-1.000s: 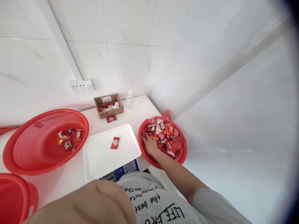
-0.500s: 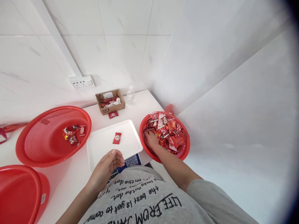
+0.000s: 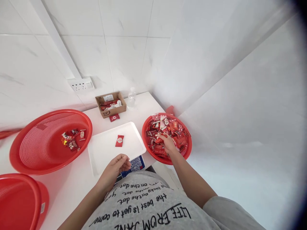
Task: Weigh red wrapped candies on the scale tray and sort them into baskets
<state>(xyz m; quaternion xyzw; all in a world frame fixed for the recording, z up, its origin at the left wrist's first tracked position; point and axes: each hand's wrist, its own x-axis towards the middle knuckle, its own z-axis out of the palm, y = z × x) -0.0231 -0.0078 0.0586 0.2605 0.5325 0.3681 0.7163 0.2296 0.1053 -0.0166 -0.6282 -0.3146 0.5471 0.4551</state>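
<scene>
My right hand is inside the small red basket heaped with red candy packets; its fingers are curled on a packet in the pile. My left hand hovers near the front edge of the white scale tray, fingers loosely curled, nothing visible in them. A single red candy packet lies in the middle of the tray. The scale's blue keypad shows just past my left fingertips.
A large red basket at left holds a few candies. Another red basket sits at lower left. A cardboard box, a loose packet and a clear bottle stand by the tiled wall with a socket strip.
My right hand moved from the basket's left side toward its middle and closed on a packet. My left hand came into view from below and now sits by the scale keypad.
</scene>
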